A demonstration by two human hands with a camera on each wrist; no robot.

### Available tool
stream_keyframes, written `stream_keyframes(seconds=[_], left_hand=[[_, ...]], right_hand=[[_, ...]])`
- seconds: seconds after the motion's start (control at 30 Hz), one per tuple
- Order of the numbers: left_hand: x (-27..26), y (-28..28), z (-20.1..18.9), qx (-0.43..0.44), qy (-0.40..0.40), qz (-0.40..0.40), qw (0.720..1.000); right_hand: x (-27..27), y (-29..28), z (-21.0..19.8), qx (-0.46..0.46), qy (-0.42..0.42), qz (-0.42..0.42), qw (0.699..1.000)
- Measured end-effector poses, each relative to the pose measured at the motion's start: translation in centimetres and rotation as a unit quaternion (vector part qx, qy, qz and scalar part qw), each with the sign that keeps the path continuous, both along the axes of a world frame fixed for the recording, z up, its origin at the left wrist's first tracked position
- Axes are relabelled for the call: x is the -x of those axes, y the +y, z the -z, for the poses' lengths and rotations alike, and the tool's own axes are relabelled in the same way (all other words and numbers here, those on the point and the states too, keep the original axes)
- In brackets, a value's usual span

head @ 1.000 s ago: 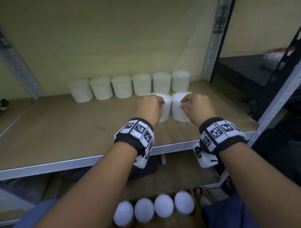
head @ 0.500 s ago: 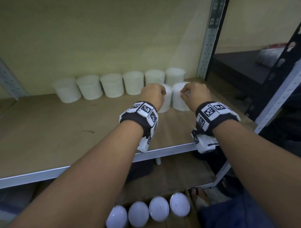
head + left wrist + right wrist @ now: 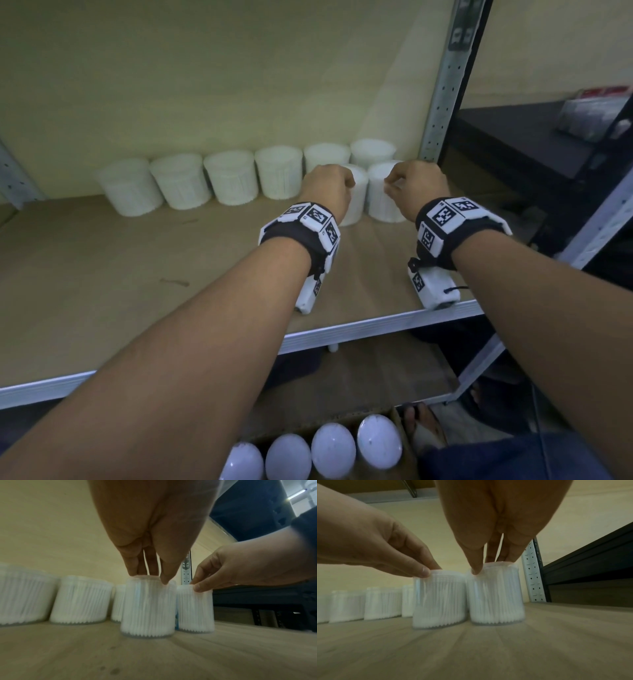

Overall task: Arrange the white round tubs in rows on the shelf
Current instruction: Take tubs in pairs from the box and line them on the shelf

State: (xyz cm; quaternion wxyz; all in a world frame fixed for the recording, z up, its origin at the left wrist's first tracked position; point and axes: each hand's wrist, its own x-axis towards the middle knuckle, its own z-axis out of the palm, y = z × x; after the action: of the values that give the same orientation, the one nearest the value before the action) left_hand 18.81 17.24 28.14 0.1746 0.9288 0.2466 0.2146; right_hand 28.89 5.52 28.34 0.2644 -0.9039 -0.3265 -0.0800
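White plastic tubs fill a wooden shelf (image 3: pixel 102 291). Left of both grips, a back row of six tubs (image 3: pixel 233 178) lines the wall. The left hand (image 3: pixel 327 192) pinches the rim of the left tub (image 3: pixel 148 607); touching it, the right tub (image 3: pixel 495 596) is pinched by the right hand (image 3: pixel 416 190). Compared with a second ago, both tubs sit farther back, just before the row, so a second row seems begun. Below the wrists, more tubs (image 3: pixel 334 450) wait in a box.
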Motion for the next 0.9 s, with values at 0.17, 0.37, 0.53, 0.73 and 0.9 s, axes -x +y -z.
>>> stream_keyframes(seconds=[0.17, 0.37, 0.53, 0.73, 0.9], left_hand=[[-0.5, 0.5, 0.2, 0.006, -0.012, 0.000, 1.000], [0.3, 0.1, 0.0, 0.028, 0.016, 0.018, 0.999], [2.7, -2.1, 0.1, 0.016, 0.017, 0.031, 0.999], [7.8, -6.5, -0.5, 0.020, 0.040, 0.071, 0.996], [13.0, -11.5, 1.1, 0.080, -0.001, 0.088, 0.993]], right_hand=[[-0.7, 0.5, 0.1, 0.009, -0.010, -0.008, 1.000], [-0.3, -0.1, -0.4, 0.062, 0.013, -0.047, 0.997], [2.8, -3.4, 0.3, 0.038, -0.002, -0.086, 0.996], [8.6, -9.2, 2.3, -0.038, 0.019, -0.064, 0.997], [13.3, -13.6, 6.4, -0.047, 0.080, -0.036, 0.995]])
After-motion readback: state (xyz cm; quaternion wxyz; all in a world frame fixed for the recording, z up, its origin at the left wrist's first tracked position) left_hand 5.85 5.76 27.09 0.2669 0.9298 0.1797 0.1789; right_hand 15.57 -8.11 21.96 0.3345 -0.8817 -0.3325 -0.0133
